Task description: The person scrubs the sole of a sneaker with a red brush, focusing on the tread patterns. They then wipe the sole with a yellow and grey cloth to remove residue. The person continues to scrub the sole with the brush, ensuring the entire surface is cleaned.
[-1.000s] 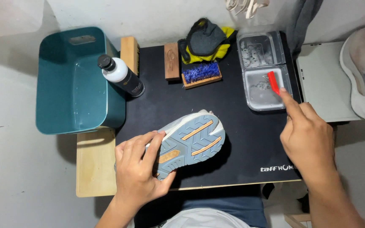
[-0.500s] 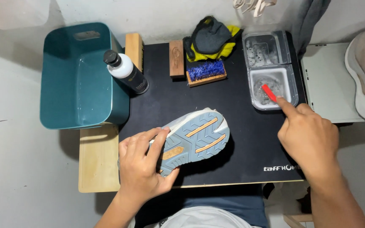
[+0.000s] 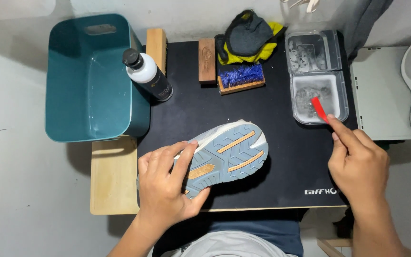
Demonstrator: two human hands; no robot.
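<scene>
Ridged rubber shoe sole (image 3: 229,154), upturned

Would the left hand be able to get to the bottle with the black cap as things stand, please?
Probably yes, once freed: the left hand holds the shoe, and only bare black mat lies between it and the bottle.

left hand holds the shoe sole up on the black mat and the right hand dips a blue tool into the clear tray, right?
Not quite: the tool is red, not blue. The head view shows the right hand dipping it into the clear tray, while the left hand holds the shoe sole up on the black mat.
</scene>
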